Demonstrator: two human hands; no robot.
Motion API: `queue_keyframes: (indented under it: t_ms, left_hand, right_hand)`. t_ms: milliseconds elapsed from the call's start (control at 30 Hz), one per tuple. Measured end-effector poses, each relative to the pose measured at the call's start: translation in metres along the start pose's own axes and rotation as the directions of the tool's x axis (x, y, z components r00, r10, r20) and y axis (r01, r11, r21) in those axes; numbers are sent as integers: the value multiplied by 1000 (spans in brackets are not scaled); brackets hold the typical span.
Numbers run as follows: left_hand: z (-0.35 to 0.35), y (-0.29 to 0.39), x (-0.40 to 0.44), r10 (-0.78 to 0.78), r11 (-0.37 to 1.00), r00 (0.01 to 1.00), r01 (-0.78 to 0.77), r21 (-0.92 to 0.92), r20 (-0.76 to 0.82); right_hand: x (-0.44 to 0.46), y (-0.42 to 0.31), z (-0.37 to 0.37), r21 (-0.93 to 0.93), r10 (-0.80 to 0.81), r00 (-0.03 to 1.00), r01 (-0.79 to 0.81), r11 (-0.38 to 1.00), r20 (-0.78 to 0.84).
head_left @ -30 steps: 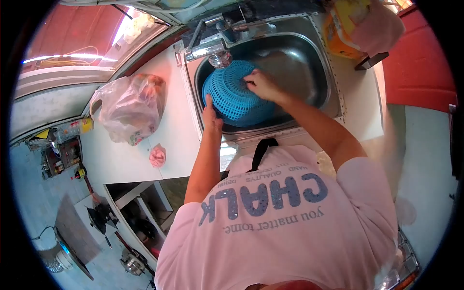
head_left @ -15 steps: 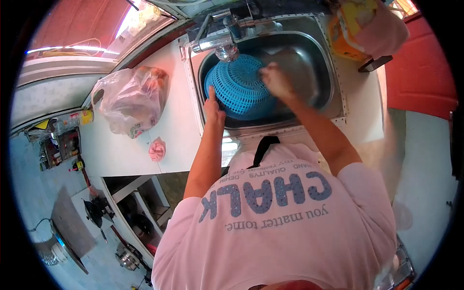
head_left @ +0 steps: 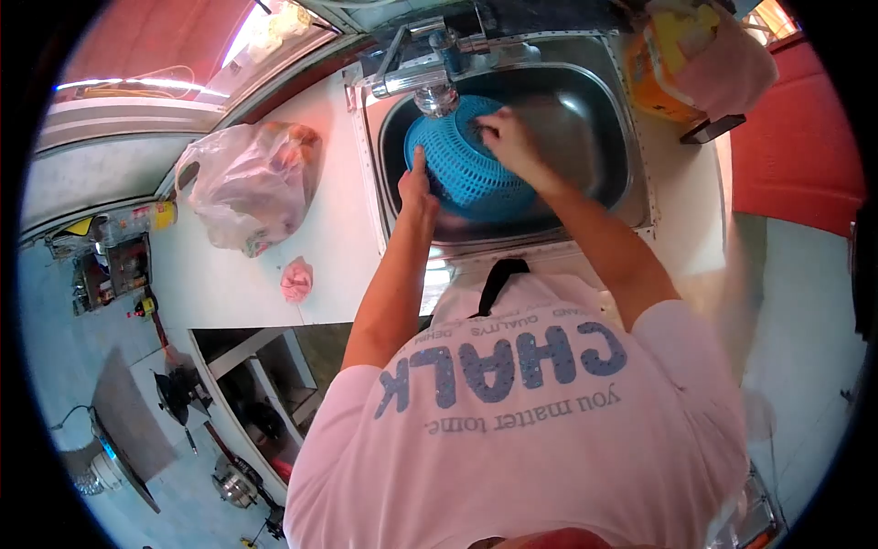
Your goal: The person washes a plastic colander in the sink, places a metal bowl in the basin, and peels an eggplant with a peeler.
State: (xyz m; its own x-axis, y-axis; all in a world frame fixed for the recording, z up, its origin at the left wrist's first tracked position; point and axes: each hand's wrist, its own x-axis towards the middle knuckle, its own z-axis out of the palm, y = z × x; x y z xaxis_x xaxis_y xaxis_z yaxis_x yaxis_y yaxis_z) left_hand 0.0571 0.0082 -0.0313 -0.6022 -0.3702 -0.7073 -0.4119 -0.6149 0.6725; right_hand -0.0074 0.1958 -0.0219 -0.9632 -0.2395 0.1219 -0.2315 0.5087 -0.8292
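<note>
A blue plastic colander (head_left: 471,169) with a slotted wall is tipped in the metal sink (head_left: 599,169), its bottom turned up and away from me. My left hand (head_left: 416,189) grips its left rim, thumb along the outside. My right hand (head_left: 508,145) is closed against the upturned bottom, fingers bunched. Whatever may be in those fingers is hidden. Just above the colander hangs the chrome faucet (head_left: 407,80) with its clear spout end; I cannot tell whether water runs.
Left of the sink, a filled plastic bag (head_left: 247,188) and a small pink bundle (head_left: 296,280) lie on the white counter (head_left: 229,297). At the back right stands an orange and yellow container (head_left: 663,69) with a pink cloth (head_left: 727,69) over it.
The colander has tilted and shifted a little to the right, with my left hand moving up along with it. My right hand has slid left and upward across its bottom.
</note>
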Motion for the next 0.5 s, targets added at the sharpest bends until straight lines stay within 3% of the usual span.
queue_keyframes:
  t_ms: [33, 67, 100, 133, 233, 333, 367, 433, 500]
  left_hand:
    - [-5, 5, 11, -16, 999, 1000, 16, 33, 2]
    - [-10, 6, 20, -36, 998, 999, 36, 60, -1]
    - [-13, 7, 21, -72, 997, 991, 73, 2, 108]
    - [-14, 5, 22, -107, 994, 990, 105, 28, 95]
    - [-8, 3, 24, -151, 983, 987, 145, 110, 56]
    - [-11, 8, 32, -125, 981, 992, 123, 149, 3]
    - [-18, 8, 41, -124, 985, 991, 115, 132, 59]
    - [-29, 9, 51, -126, 989, 978, 111, 95, 169]
    - [-10, 21, 28, -128, 968, 989, 108, 227, 74]
  right_hand:
    - [-7, -31, -12, -71, -34, 990, 44, 996, 140]
    - [-18, -39, -9, 4, -175, 971, 177, 984, 166]
    - [-18, -38, -9, 36, -219, 957, 216, 976, 192]
    - [-21, -37, -8, 70, -258, 941, 249, 966, 220]
    - [10, -9, -6, -63, -174, 984, 176, 982, 31]
    - [-8, -23, -21, -54, -166, 942, 190, 980, 291]
    - [-22, -29, -27, 12, -270, 901, 283, 959, 341]
    - [-49, -32, -36, 93, -377, 838, 371, 924, 394]
    - [-51, -36, -37, 104, -454, 789, 455, 885, 415]
